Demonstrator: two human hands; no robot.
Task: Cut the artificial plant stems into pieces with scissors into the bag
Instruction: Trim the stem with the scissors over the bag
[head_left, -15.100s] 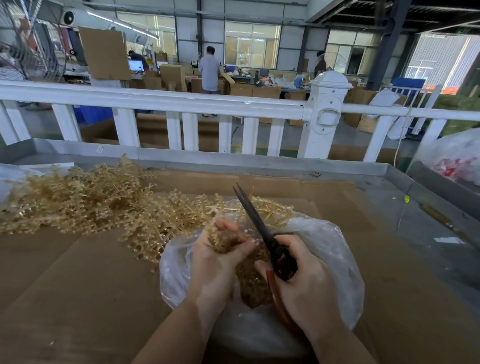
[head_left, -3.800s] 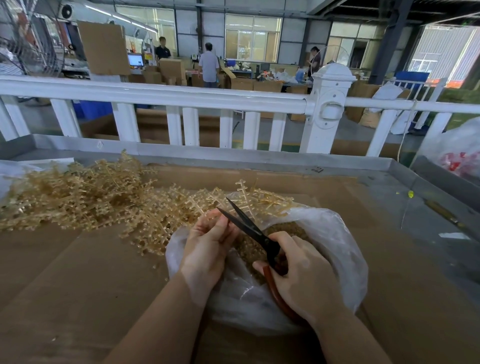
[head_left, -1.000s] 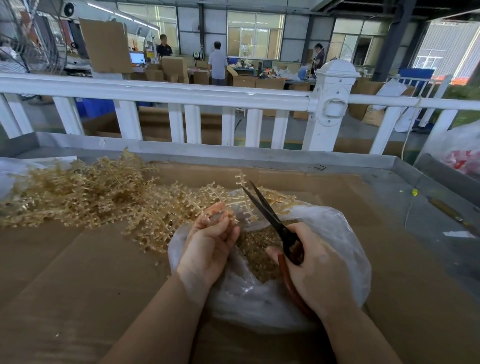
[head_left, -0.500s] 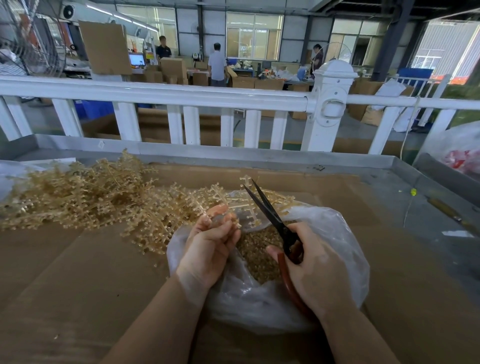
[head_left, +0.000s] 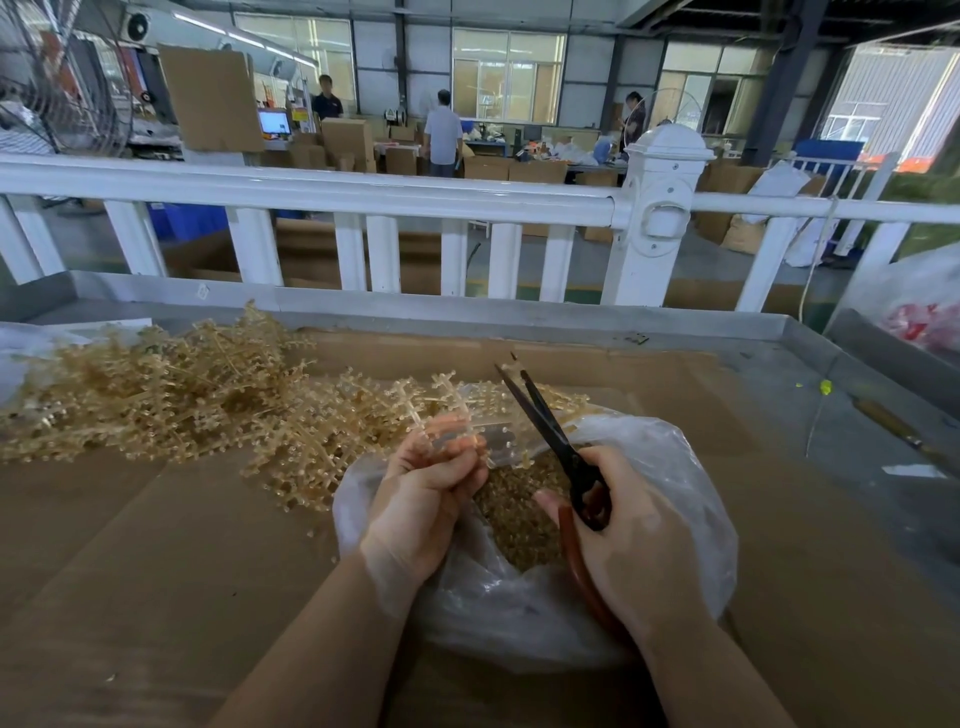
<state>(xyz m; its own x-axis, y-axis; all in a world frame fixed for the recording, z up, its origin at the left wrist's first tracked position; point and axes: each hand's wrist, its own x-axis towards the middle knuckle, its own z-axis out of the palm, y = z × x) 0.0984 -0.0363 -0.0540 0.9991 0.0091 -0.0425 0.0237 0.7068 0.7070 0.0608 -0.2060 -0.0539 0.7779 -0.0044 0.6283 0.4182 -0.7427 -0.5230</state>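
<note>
A clear plastic bag (head_left: 691, 499) lies open on the cardboard in front of me, with a heap of small golden cut pieces (head_left: 519, 519) inside. My left hand (head_left: 423, 499) grips a pale golden plant stem (head_left: 447, 410) over the bag's left rim. My right hand (head_left: 634, 540) grips black scissors (head_left: 545, 421) with reddish handles. Their blades point up and away, slightly apart, just right of the stem. A big pile of uncut golden stems (head_left: 171, 389) spreads to the left.
Brown cardboard (head_left: 156, 571) covers a metal table with a raised rim (head_left: 467, 312). A white fence (head_left: 363, 197) runs behind it. Another plastic bag (head_left: 919, 306) sits at the far right. People stand among boxes in the background.
My left hand has lifted the stem a little higher over the bag. The scissors stay beside it with blades nearly together. The bag and pile have not moved.
</note>
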